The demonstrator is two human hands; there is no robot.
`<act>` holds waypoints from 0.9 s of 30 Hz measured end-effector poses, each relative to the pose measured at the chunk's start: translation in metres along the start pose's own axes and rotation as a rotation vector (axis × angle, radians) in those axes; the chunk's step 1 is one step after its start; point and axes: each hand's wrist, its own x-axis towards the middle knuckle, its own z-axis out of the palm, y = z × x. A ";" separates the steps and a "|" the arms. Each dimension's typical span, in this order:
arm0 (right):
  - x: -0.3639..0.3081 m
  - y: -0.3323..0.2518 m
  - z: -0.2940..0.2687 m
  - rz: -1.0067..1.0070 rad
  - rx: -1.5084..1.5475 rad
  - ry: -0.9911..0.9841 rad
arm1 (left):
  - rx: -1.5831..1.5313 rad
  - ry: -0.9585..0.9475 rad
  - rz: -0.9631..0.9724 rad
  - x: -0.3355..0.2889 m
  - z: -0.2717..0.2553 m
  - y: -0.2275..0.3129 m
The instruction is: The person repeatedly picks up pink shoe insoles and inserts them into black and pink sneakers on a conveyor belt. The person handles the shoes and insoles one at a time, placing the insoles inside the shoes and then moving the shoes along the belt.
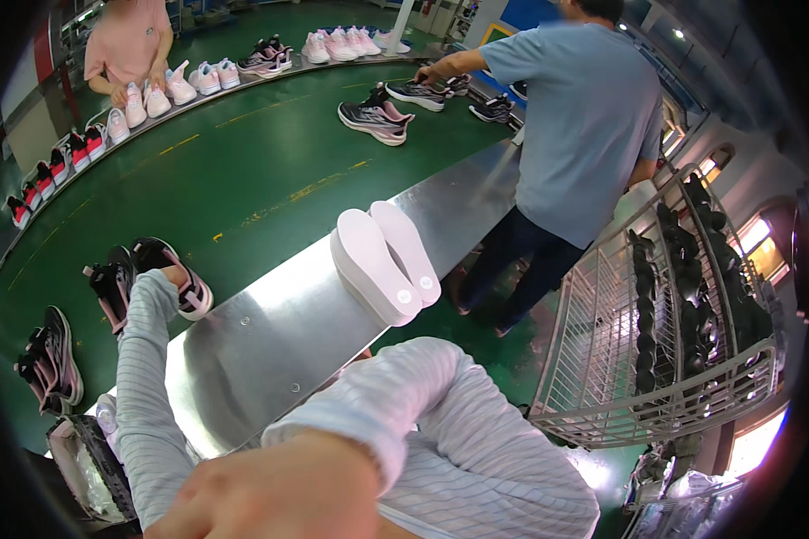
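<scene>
Hands apart: right hand [283, 485] blurred close to the camera, fingers running off the lower edge; cannot tell whether it holds anything. Left hand [173, 273] reaches over the bench [279, 328] to a black-and-pink sneaker [198, 295] on the green conveyor belt [270, 171]; fingers hidden at the shoe's opening, grip cannot be told. A second dark sneaker [110, 289] is just beside it. Step in hand, judged: taking hold of or placing that sneaker. Next move would call for a sure grip at the collar and clearance from its neighbour. Pale pink soles [366, 260], a pair, lie farther along the bench. Beyond, a co-worker in blue [584, 126] reaches toward dark sneakers.
</scene>
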 end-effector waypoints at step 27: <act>-0.107 -0.028 -0.605 1.209 -1.854 0.035 | -2.022 1.333 -0.779 -0.032 -0.024 -0.003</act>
